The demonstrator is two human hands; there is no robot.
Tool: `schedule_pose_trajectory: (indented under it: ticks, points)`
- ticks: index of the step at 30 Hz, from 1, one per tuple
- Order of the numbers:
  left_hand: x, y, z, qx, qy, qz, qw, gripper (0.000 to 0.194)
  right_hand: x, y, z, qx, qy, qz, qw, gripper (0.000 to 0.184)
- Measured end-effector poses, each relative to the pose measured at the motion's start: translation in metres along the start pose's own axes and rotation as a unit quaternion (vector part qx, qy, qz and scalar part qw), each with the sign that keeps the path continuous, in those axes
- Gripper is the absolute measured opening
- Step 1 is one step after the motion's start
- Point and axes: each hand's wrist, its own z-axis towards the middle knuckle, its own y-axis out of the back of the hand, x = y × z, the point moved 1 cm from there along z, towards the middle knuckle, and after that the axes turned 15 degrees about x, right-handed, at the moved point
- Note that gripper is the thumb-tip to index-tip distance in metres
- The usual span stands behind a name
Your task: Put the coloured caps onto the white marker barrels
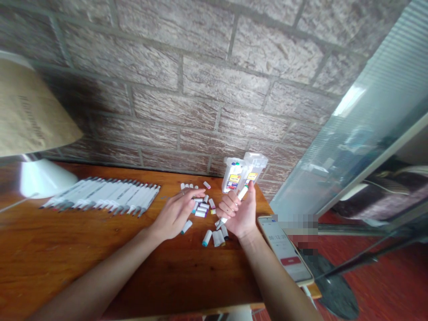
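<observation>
Fingers of right hand wrapped round white marker, near loose marker caps, clear plastic cases just beyond. Left hand loosely extended, nothing visibly gripped, beside caps. Marker row farther left, gap between. Phone along worktop's right edge.

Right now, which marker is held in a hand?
The green-ended marker, in the right hand; the row of markers beside the lamp lies on the table.

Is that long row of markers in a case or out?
Out: the row of markers lies side by side on the wooden table.
</observation>
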Motion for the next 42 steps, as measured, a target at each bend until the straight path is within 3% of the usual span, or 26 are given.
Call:
schedule_pose_trajectory:
  ticks: [8, 15, 22, 31, 36, 42]
  points:
    - [-0.004, 0.001, 0.001, 0.007, 0.005, 0.012, 1.0, 0.047, 0.001, 0.001, 0.0, -0.025, 0.026, -0.008, 0.999, 0.072]
    - [-0.004, 0.0, 0.001, -0.009, 0.014, 0.001, 1.0, 0.042, 0.006, 0.006, -0.003, -0.085, 0.054, -0.047, 0.994, 0.064]
    - [-0.007, -0.001, 0.003, -0.007, 0.024, -0.004, 1.0, 0.04, -0.012, -0.001, 0.001, -0.085, 0.014, -0.074, 0.993, 0.069]
    - [-0.01, 0.002, 0.004, -0.015, 0.015, -0.016, 1.0, 0.039, -0.009, -0.006, -0.005, -0.079, 0.037, -0.08, 0.993, 0.066]
    - [-0.011, 0.002, 0.004, -0.019, 0.02, -0.019, 0.999, 0.042, -0.015, -0.003, -0.001, -0.124, 0.031, -0.094, 0.987, 0.066]
    - [-0.008, 0.001, 0.004, -0.029, 0.015, -0.012, 0.999, 0.041, -0.011, 0.0, 0.001, -0.146, 0.109, -0.104, 0.978, 0.064]
